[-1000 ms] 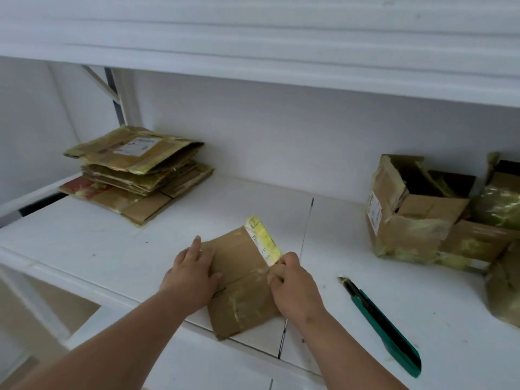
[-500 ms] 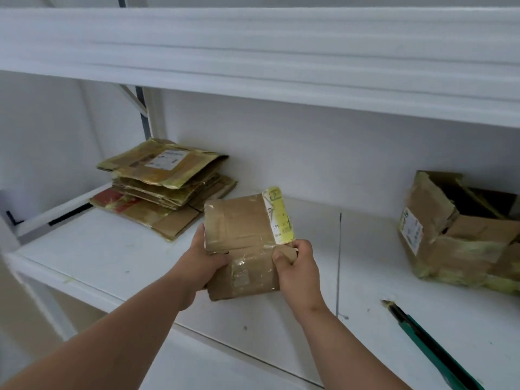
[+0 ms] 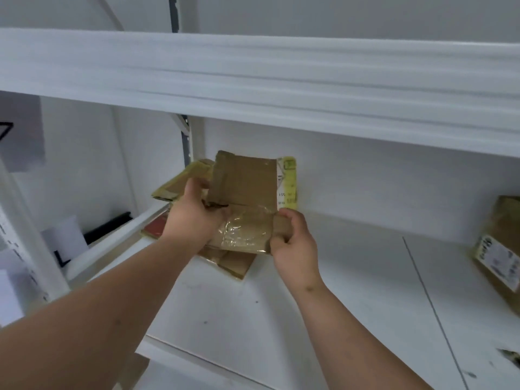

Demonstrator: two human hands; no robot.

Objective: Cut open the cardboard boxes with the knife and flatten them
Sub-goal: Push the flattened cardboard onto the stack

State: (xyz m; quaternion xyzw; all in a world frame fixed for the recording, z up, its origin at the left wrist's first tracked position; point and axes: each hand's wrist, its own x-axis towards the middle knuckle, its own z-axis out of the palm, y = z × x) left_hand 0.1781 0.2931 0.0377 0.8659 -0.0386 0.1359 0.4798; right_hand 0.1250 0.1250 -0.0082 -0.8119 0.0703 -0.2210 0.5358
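Both hands grip the flattened brown cardboard box (image 3: 244, 187): left hand (image 3: 194, 215) at its left edge, right hand (image 3: 292, 237) at its right, above the white shelf (image 3: 323, 291).

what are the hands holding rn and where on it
Both hold the flattened cardboard box: left hand on its left edge, right hand on its lower right corner.

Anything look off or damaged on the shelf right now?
Nothing alarming. The flattened box, crumpled tape on its lower half, is held above the shelf by the left hand and right hand, in front of the flattened stack. An uncut box at the right edge looks dented, as expected.
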